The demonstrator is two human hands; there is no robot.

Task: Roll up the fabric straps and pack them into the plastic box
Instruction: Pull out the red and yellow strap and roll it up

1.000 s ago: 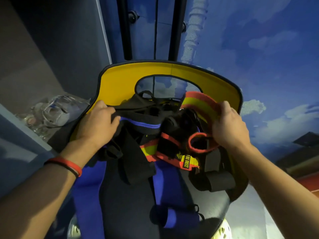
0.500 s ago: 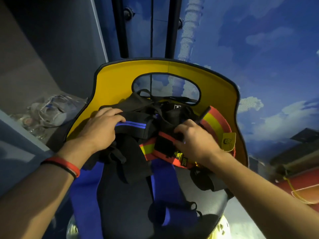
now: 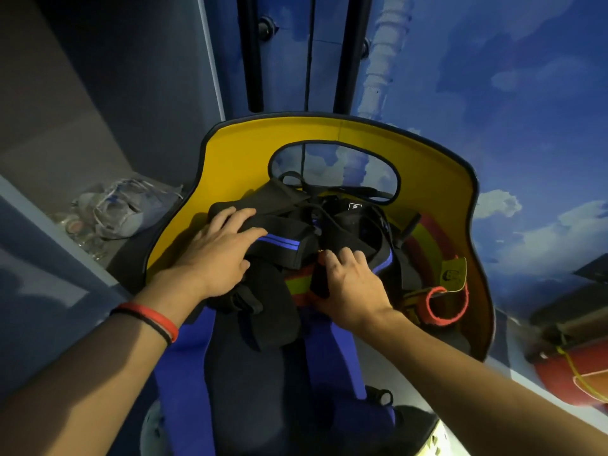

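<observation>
Packing in progress

Tangled black fabric straps (image 3: 348, 232) lie heaped in the far half of a yellow-walled plastic box (image 3: 237, 153) with a dark rim and an oval handle hole in its far wall. On the left of the heap sits a folded black strap with two blue stripes (image 3: 279, 241). Against the right wall a red strap with a yellow-green centre band (image 3: 427, 238) curves upward, with a small yellow tag (image 3: 454, 274) and a red cord loop (image 3: 447, 307) just beside it. Wide blue fabric bands (image 3: 184, 373) run toward the near edge.

The left hand (image 3: 220, 251), a red wristband (image 3: 148, 320) on its wrist, lies flat on the blue-striped strap, its grip spread. The right hand (image 3: 352, 284) rests on the middle of the heap with bent fingers; I cannot tell whether its grip pinches anything.

On a grey shelf (image 3: 49, 159) at far left lies a crumpled clear plastic bag (image 3: 125, 209).
</observation>
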